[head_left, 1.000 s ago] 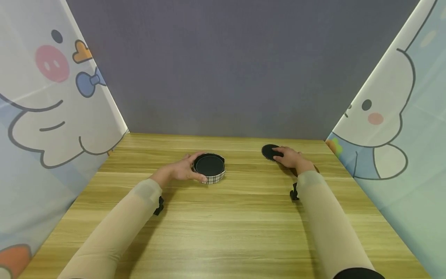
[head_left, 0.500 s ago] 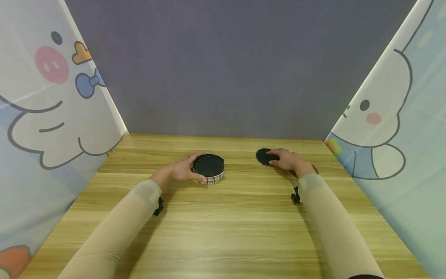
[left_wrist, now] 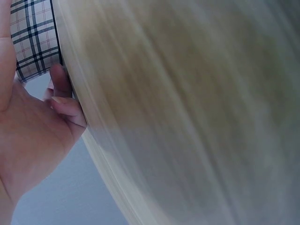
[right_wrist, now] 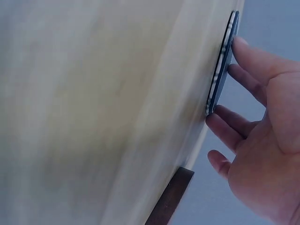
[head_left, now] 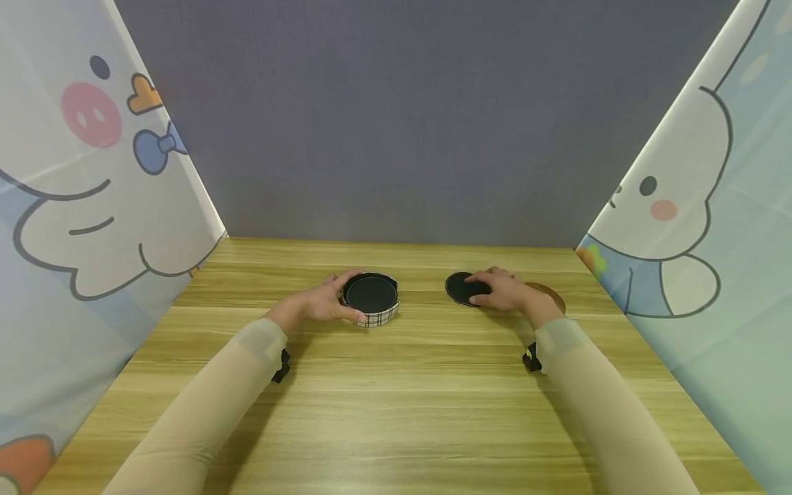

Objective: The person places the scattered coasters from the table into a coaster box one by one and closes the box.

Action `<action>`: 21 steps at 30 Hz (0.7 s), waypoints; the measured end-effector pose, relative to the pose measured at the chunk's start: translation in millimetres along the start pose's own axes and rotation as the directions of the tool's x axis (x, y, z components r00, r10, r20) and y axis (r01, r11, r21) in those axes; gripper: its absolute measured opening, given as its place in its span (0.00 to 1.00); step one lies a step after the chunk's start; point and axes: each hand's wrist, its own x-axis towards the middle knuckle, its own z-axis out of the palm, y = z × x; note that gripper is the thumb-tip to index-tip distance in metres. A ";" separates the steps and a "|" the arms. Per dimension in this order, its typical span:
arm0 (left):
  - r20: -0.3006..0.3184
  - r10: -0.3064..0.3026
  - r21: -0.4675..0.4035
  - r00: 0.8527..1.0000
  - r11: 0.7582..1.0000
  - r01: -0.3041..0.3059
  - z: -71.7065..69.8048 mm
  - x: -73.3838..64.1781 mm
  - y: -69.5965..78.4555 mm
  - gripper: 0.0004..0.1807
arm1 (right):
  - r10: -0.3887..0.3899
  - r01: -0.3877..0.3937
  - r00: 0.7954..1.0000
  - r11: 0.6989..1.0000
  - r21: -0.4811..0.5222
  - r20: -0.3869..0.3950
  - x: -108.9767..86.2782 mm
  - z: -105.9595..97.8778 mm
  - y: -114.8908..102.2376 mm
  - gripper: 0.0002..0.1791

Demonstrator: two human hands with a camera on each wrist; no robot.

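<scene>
A round holder (head_left: 385, 317) with plaid sides stands on the table in the head view, left of the middle. A flat black disc (head_left: 371, 294) fills its top. My left hand (head_left: 318, 301) grips the holder from the left, thumb at the near side and fingers at the far side. Further right, a thin black round coaster (head_left: 459, 289) lies flat on the wood. My right hand (head_left: 504, 290) rests its fingertips and thumb on the right part of this coaster, hiding some of it. In the right wrist view the coaster (right_wrist: 222, 65) shows edge-on with fairly straight fingers touching its face.
Just right of the right hand lies a brown round piece (head_left: 550, 294), partly hidden by the wrist. The wooden table (head_left: 396, 405) ends at a grey back wall (head_left: 396, 124). Printed cloth panels stand at both sides.
My right hand has slid the coaster left and slightly nearer along the table, uncovering more of the brown round piece. The left hand and the plaid holder have stayed put.
</scene>
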 end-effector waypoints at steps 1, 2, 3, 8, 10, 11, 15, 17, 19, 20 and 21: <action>0.001 0.000 0.000 1.000 1.000 0.000 0.0 0.1 -0.2 0.69 | -0.006 0.006 1.000 1.000 -0.002 0.001 -0.9 0.6 -0.1 0.33; 0.001 0.001 -0.001 1.000 1.000 -0.001 -0.1 0.1 -0.3 0.69 | -0.010 0.010 1.000 1.000 0.000 0.002 -1.5 1.3 -0.5 0.33; 0.002 0.001 -0.002 1.000 1.000 -0.001 -0.2 0.2 -0.6 0.69 | -0.014 0.014 1.000 1.000 0.005 0.004 -2.4 1.8 -1.1 0.33; -0.004 0.005 0.002 1.000 1.000 -0.005 0.0 0.6 -0.9 0.69 | -0.034 0.033 0.999 0.999 0.031 0.011 -8.5 3.4 -3.9 0.33; -0.008 0.008 0.006 1.000 1.000 -0.008 0.3 0.7 -0.7 0.69 | -0.039 0.038 0.999 0.999 0.026 0.012 -10.8 4.3 -4.5 0.33; -0.010 0.010 0.008 1.000 1.000 -0.010 0.4 0.8 -0.6 0.68 | -0.041 0.041 0.999 0.999 0.023 0.013 -11.8 4.7 -4.9 0.34; -0.012 0.014 0.020 1.000 1.000 -0.014 0.8 0.6 -0.2 0.69 | -0.058 0.058 0.998 0.998 0.015 0.020 -15.4 5.4 -7.6 0.33; -0.010 0.013 0.020 1.000 1.000 -0.013 1.1 0.1 0.3 0.69 | -0.069 0.068 0.997 0.997 0.024 0.028 -17.3 5.6 -9.7 0.33; -0.008 0.009 0.016 1.000 1.000 -0.009 1.1 -0.5 0.4 0.69 | -0.079 0.078 0.996 0.996 0.033 0.036 -18.5 6.5 -11.7 0.33; -0.007 0.007 0.015 1.000 1.000 -0.007 1.1 -0.9 0.6 0.69 | -0.079 0.078 0.996 0.996 0.038 0.038 -19.1 7.1 -12.6 0.33; -0.008 0.009 0.012 1.000 1.000 -0.009 1.2 -1.0 0.5 0.69 | -0.083 0.081 0.996 0.996 0.043 0.040 -19.4 7.8 -13.3 0.32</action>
